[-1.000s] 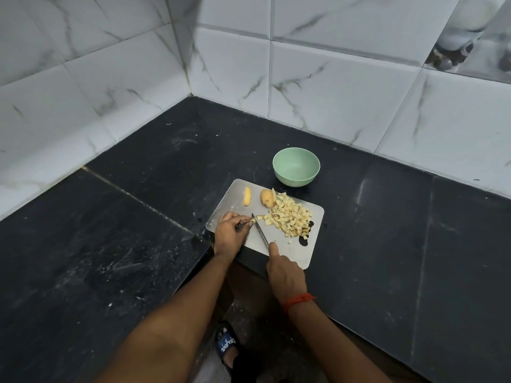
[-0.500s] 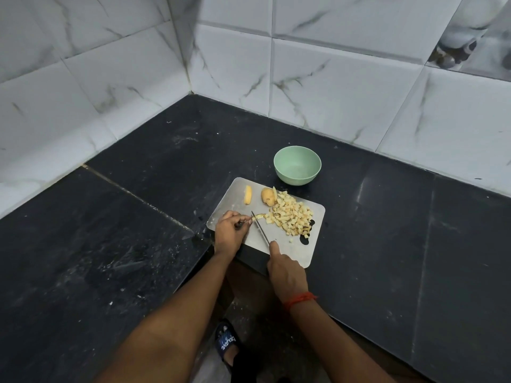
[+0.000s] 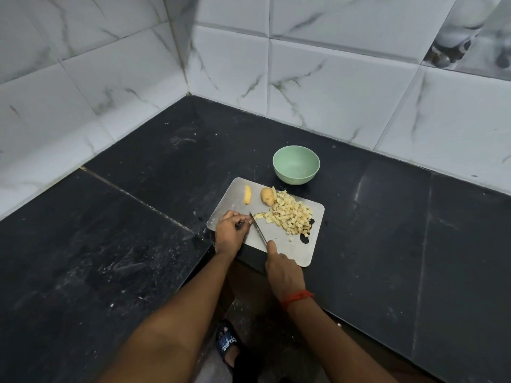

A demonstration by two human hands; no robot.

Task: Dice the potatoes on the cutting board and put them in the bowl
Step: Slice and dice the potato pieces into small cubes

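The handle of the knife (image 3: pixel 258 230) is buried inside the right hand (image 3: pixel 282 269), only the blade showing. Whatever sits under the curled fingertips of the left hand (image 3: pixel 231 232) is too small to make out. Diced potato (image 3: pixel 290 215) covers part of the dark cutout in the cutting board (image 3: pixel 301 252). Both forearms run off the bottom edge

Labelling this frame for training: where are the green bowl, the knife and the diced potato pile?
green bowl (image 3: pixel 296 178), head view, front outer wall.
knife (image 3: pixel 258 228), head view, middle of blade.
diced potato pile (image 3: pixel 290 217), head view, centre of heap.
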